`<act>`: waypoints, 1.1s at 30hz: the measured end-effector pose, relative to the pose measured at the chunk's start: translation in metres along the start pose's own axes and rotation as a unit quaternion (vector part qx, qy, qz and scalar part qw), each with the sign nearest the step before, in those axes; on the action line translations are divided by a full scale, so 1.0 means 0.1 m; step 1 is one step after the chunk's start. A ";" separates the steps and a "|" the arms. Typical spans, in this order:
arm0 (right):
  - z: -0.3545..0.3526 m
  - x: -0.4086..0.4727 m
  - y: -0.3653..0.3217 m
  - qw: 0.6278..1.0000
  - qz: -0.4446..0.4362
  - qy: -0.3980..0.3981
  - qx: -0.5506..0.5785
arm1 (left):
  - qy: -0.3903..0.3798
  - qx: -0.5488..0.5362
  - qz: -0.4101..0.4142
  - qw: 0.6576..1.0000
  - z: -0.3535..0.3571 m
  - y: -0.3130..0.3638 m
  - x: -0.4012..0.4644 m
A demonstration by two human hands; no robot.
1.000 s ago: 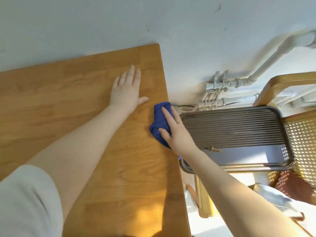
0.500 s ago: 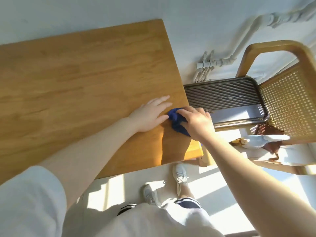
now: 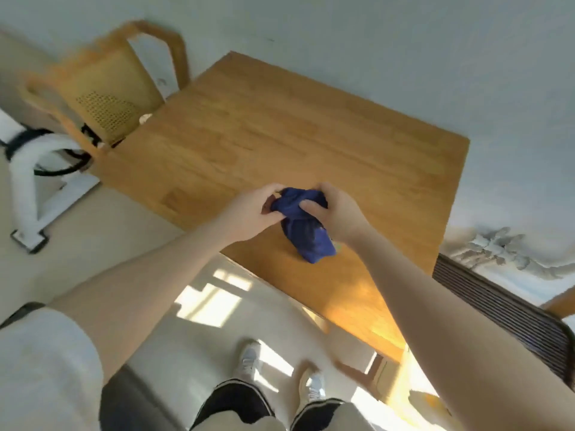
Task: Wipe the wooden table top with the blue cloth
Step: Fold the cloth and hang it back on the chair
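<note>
The blue cloth is bunched up and lifted over the near edge of the wooden table top. My left hand grips its left side with curled fingers. My right hand grips its top right, thumb pressed into the fabric. The lower end of the cloth hangs down toward the table surface. The view is blurred by head motion.
A wooden chair with a cane back stands at the table's left corner. A white stand with a black ring is on the floor at left. A dark slatted rack sits right of the table, pipes behind it. My feet are below.
The cloth has left the table's right edge and is now held up in both hands. My left hand came off the wood and took hold of it. The view swung left.
</note>
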State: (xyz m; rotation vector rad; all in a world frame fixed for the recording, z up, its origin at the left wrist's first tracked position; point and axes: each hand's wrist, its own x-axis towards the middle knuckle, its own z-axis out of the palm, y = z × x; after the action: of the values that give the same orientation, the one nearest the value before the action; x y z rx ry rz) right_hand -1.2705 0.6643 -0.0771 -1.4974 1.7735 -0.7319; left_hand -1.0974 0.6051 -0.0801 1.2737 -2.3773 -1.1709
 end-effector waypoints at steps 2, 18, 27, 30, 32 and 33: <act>0.20 0.24 -0.31 0.998 -0.053 -0.040 0.001 | 0.080 -0.043 -0.036 0.995 -0.25 -0.20 -0.23; 2.40 2.34 -2.35 0.961 -0.262 -0.058 -0.064 | 0.300 -0.101 -0.202 0.927 -2.47 -2.30 -0.50; 3.50 4.06 -3.76 0.973 -0.228 -0.045 -0.011 | 0.347 -0.164 -0.203 0.901 -4.43 -3.74 -0.01; 3.80 4.62 -3.95 0.968 -0.235 -0.062 -0.060 | 0.319 -0.208 -0.214 0.900 -4.81 -4.22 0.19; 4.02 5.00 -4.07 0.968 -0.232 -0.062 -0.073 | 0.296 -0.246 -0.212 0.899 -5.10 -4.50 0.37; 4.13 5.19 -4.14 0.970 -0.227 -0.058 -0.066 | 0.298 -0.271 -0.207 0.892 -5.25 -4.62 0.47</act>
State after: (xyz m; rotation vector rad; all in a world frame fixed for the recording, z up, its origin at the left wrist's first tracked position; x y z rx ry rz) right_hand -0.7434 0.0869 -0.0767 -2.0293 1.4255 -0.7363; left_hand -0.5781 0.1338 -0.0738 1.6512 -1.2636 -1.1931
